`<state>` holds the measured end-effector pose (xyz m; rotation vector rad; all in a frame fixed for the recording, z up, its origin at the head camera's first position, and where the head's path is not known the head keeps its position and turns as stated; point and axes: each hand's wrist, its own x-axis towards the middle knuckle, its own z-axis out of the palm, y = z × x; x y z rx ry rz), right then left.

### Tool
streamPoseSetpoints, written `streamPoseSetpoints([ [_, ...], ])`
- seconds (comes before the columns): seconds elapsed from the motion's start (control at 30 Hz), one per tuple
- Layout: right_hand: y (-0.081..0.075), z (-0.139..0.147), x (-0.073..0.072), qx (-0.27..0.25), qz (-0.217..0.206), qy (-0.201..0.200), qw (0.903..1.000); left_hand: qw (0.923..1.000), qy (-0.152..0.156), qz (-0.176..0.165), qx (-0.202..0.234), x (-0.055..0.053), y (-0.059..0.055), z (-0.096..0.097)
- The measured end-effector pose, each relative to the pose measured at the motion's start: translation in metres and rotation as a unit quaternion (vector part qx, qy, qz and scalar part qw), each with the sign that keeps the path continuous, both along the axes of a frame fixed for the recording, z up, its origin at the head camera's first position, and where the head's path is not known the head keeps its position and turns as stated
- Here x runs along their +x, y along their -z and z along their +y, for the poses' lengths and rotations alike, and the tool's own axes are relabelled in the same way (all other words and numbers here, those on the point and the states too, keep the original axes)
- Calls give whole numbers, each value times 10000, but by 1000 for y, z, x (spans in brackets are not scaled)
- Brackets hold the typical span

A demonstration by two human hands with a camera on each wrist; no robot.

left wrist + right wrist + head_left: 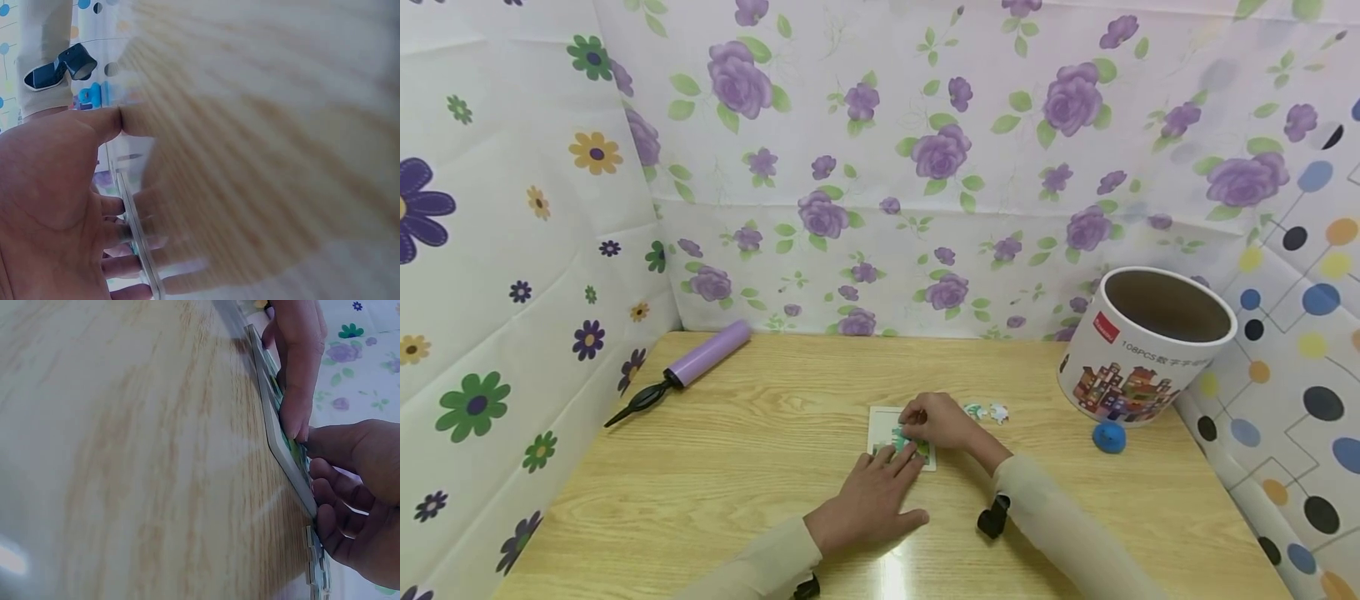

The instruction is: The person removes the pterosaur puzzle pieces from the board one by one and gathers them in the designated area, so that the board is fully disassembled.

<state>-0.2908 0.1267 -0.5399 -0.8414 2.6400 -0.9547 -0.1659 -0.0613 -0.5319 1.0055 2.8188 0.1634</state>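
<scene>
A small jigsaw puzzle board [882, 417] with a pale frame and green and teal pictures lies flat on the wooden table [760, 400]. My left hand [874, 498] reaches over its near edge, fingers extended and tips pressing on the picture. From the right, my right hand [946, 423] bends its fingers over the board and pinches a puzzle piece, mostly hidden by the fingertips. In the right wrist view, the right thumb [334, 444] meets a left fingertip at the board. Beyond the right hand lie two loose puzzle pieces [998, 412], close together.
A large white tub [1090, 375] with printed buildings stands at the back right. In front of it sits a small blue object [1108, 437]. A purple hand pump [709, 354] with a black nozzle lies at the back left. Patterned cloth walls [865, 225] enclose the table.
</scene>
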Motion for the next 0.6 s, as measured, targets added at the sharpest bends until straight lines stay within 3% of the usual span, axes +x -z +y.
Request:
streamPoseSetpoints([
  [0.33, -1, -1, 1, -135, -141, 102, 9998, 10000, -3, -43, -58, 0, -6, 1],
  [0.6, -1, -1, 3, -236, -190, 122, 9995, 10000, 3, 38, 36, -1, -2, 0],
])
